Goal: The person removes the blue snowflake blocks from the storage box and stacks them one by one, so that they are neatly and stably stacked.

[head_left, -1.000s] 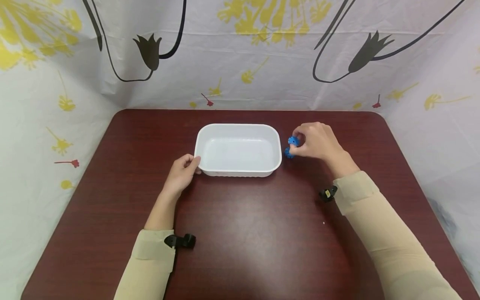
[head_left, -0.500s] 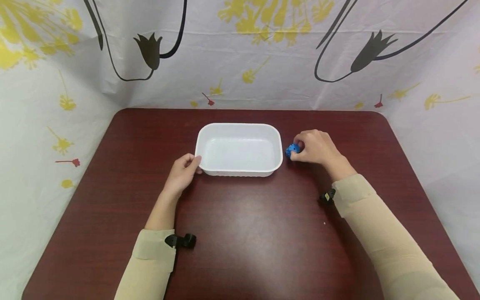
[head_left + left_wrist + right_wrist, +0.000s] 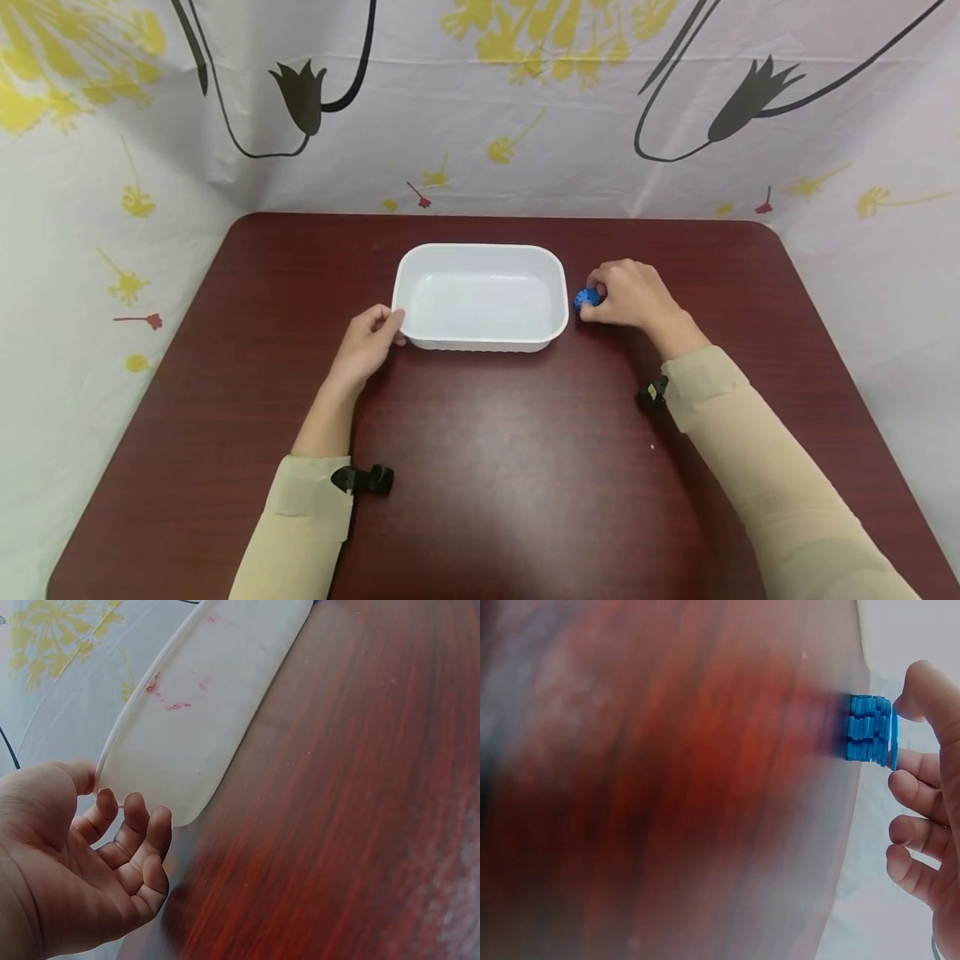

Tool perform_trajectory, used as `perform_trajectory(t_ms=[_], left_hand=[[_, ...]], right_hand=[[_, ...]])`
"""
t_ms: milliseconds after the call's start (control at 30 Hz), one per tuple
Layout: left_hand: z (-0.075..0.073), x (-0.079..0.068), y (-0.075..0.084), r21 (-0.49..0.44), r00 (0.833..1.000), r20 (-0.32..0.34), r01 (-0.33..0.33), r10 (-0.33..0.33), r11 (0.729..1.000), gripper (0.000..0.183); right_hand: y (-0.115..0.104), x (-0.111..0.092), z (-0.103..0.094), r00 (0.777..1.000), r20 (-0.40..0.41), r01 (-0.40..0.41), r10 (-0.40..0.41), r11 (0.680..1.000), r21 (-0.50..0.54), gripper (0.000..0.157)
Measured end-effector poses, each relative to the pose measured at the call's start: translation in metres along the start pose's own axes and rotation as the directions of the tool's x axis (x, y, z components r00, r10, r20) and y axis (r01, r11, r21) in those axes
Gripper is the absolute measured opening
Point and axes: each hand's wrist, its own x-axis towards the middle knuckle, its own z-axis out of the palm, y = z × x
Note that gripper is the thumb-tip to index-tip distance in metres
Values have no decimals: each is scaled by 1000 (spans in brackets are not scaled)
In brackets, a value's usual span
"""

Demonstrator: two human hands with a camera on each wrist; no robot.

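A white plastic tray (image 3: 480,297) with rounded corners sits on the table. My left hand (image 3: 364,348) pinches its near left corner, thumb at the rim. In the left wrist view that hand's fingers (image 3: 137,817) curl beside the tray's outer wall (image 3: 202,697), which has reddish marks. Just right of the tray, my right hand (image 3: 633,302) pinches a blue notched plastic disc (image 3: 894,736) between thumb and fingers. This disc is at the top of a stack of several similar blue discs (image 3: 867,729) standing on the table; a slight gap shows below it. From the head view the stack is mostly hidden.
The dark red-brown wooden table (image 3: 495,467) has rounded far corners. Behind it and at both sides hangs a white sheet (image 3: 525,183) printed with flowers. Black straps with small devices (image 3: 363,480) are at both cuffs.
My right hand has lowered the held blue disc toward the viewer onto or just above the other blue discs. Over the last half second it barely moves. The left hand stays on the tray.
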Motion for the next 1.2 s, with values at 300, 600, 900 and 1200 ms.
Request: perform_trajectory(t_ms=[300,600,900,1200], left_hand=[[2,0,1,-2,1000,8,-3,3,1000,32],[1,0,1,13,1000,10,6,-7,1000,32],[-8,-3,4,194,997,-64,-36,49,980,43],[-33,-38,18,573,936,-126,-203,330,794,32]], right_hand=[[-1,-3,0,1000,11,-14,14,1000,3,26],[0,-11,-6,992,-124,-21,31,996,82,26],[-11,-29,-26,956,-219,-163,196,973,163,34],[-35,-65,-33,917,-206,-309,341,935,173,41]])
